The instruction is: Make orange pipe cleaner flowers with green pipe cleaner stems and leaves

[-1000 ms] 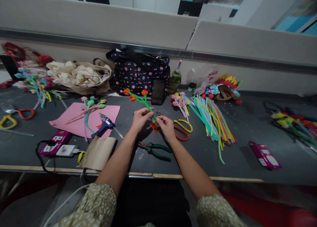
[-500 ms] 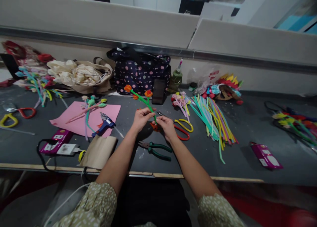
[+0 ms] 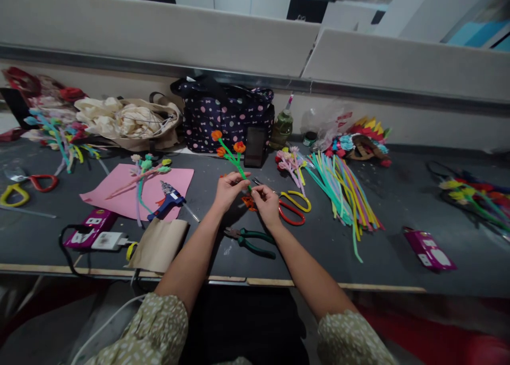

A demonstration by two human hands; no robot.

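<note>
A green stem with orange flowers [image 3: 235,159] leans up and to the left between my hands, its three blooms in front of the dark dotted bag. My left hand [image 3: 231,190] pinches the stem at its middle. At the stem's lower end, my right hand [image 3: 266,203] has its fingers closed on it. More orange pieces [image 3: 249,202] lie on the table under my hands, partly hidden. Green-handled pliers [image 3: 251,240] lie below my hands. Red and yellow scissors [image 3: 294,208] rest just right of my right hand.
A glue gun [image 3: 167,199] lies on pink paper [image 3: 119,189] at left, near a brown paper piece [image 3: 160,244]. Behind stand a dotted bag [image 3: 227,115], phone [image 3: 255,146] and bottle [image 3: 282,127]. Colored pipe cleaners [image 3: 342,192] and a purple box [image 3: 428,249] are at right.
The flower stem has turned, its top blooms shifting right and upward and now closer together. Both hands remain on the stem in nearly the same place.
</note>
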